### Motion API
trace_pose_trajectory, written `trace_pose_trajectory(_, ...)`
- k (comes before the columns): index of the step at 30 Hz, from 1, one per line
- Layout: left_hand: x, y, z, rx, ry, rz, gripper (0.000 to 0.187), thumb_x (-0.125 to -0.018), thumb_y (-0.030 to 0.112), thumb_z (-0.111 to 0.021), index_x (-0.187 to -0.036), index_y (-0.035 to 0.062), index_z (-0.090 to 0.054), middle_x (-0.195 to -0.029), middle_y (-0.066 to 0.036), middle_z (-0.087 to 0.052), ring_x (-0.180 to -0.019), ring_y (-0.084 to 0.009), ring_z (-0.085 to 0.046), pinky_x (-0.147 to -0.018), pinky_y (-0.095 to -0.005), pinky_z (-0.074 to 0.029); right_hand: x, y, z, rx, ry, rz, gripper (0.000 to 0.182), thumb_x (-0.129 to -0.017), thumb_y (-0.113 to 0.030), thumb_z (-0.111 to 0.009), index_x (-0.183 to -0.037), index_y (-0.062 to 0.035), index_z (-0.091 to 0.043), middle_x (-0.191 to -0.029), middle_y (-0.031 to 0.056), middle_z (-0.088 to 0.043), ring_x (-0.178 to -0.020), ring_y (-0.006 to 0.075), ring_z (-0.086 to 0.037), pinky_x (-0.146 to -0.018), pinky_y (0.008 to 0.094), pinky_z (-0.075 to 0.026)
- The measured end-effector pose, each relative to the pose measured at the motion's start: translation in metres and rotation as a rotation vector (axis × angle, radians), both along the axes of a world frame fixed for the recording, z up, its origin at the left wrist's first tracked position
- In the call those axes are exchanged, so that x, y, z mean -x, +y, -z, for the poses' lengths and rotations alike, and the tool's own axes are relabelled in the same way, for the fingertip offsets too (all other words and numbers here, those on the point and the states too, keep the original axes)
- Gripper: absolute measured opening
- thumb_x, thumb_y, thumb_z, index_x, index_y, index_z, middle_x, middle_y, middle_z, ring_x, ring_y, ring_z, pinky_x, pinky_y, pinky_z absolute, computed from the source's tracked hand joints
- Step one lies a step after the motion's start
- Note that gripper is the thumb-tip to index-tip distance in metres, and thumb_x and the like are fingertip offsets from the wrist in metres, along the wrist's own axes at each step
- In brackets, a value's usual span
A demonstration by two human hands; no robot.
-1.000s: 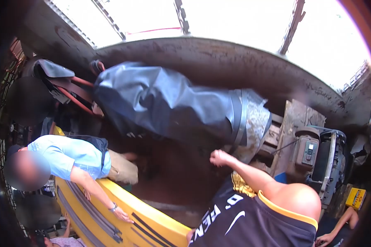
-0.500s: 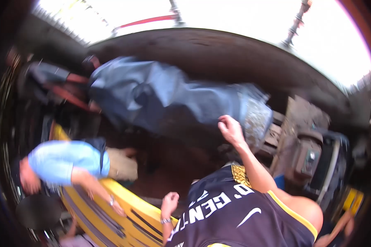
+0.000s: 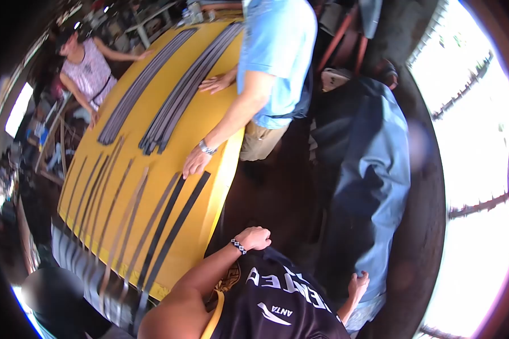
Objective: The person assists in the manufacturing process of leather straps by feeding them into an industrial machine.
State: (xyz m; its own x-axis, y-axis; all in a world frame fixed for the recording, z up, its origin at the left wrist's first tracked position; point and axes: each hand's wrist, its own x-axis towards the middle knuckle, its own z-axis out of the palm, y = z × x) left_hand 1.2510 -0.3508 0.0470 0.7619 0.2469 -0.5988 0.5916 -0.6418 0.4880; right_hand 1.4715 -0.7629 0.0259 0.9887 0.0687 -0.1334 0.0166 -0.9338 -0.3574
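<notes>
My left hand (image 3: 255, 238), with a patterned bracelet at the wrist, is closed in front of my body. Its fingers are right at the hem of my dark jersey (image 3: 283, 285); I cannot tell what they hold. My right hand (image 3: 357, 286) is low on the right, fingers apart and slightly bent, overlapping the lower part of a grey-blue cover (image 3: 382, 192). To my left is a large yellow surface (image 3: 172, 260) with long dark strips (image 3: 175, 237) laid out separately across its near half. Bundles of grey strips (image 3: 178, 93) lie on its far half.
A person in a light blue shirt (image 3: 277, 45) leans over the yellow surface, one hand at a strip's end. Another person in a pale sleeveless top (image 3: 90, 70) touches its far-left edge. A dark wall (image 3: 421, 209) runs along the right, beyond the covered object.
My view has swung left, bringing the whole yellow surface and its strips into sight. My right hand now appears lower, near the cover's end. My left hand stays closed near the jersey.
</notes>
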Motion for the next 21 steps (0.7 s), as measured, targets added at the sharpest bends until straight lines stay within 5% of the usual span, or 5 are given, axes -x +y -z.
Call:
trace_pose_trajectory(3, 0.023, 0.029, 0.027, -0.006, -0.028, -0.089, 0.035, -0.094, 0.036, -0.059, -0.107, 0.0072, -0.075, -0.107, -0.023, -0.074, -0.103, -0.0406, -0.071, -0.092, -0.0514, -0.057, -0.034, 0.039, -0.013, -0.122, 0.095, -0.141, 0.038, -0.09, -0.024, -0.067, -0.121, -0.0018, -0.066, -0.101, 0.0223, -0.071, -0.097, 0.0384, -0.069, -0.087, 0.0488, -0.054)
trace_pose_trajectory(4, 0.029, 0.038, 0.021, 0.001, -0.024, -0.149, 0.035, -0.093, 0.036, -0.06, -0.106, 0.0071, -0.075, -0.105, -0.023, -0.074, -0.101, -0.041, -0.071, -0.091, -0.0519, -0.057, -0.045, 0.055, -0.012, -0.165, 0.057, -0.276, 0.035, -0.09, -0.023, -0.067, -0.114, 0.0016, -0.067, -0.094, 0.0194, -0.072, -0.078, 0.0276, -0.072, -0.072, 0.0394, -0.06)
trace_pose_trajectory(10, 0.044, 0.112, 0.039, 0.082, -0.306, -0.5, 0.026, -0.095, 0.03, -0.064, -0.1, 0.0062, -0.074, -0.089, -0.017, -0.076, -0.086, -0.0372, -0.075, -0.079, -0.0482, -0.059, -0.073, 0.245, -0.046, -0.208, 0.147, -0.644, 0.02, -0.095, -0.013, -0.064, -0.105, 0.003, -0.069, -0.08, 0.0109, -0.07, -0.071, 0.0165, -0.07, -0.066, 0.0317, -0.056)
trace_pose_trajectory(11, 0.047, 0.125, 0.031, 0.142, -0.341, -0.555, 0.03, -0.094, 0.032, -0.064, -0.099, 0.0046, -0.073, -0.093, -0.022, -0.075, -0.087, -0.0402, -0.073, -0.084, -0.0503, -0.058, -0.071, 0.279, -0.05, -0.201, 0.23, -0.632, 0.016, -0.093, -0.013, -0.065, -0.1, 0.0004, -0.071, -0.083, 0.016, -0.073, -0.078, 0.0237, -0.074, -0.071, 0.0369, -0.058)
trace_pose_trajectory(21, 0.065, 0.122, 0.054, -0.093, -0.664, -1.018, 0.018, -0.093, 0.019, -0.065, -0.088, 0.0029, -0.072, -0.081, -0.02, -0.073, -0.076, -0.036, -0.073, -0.069, -0.0439, -0.057, 0.06, 0.529, -0.075, -0.291, 0.531, -1.383, 0.031, -0.1, -0.01, -0.062, -0.073, 0.0038, -0.053, -0.066, 0.0155, -0.061, -0.063, 0.0215, -0.069, -0.057, 0.0322, -0.051)
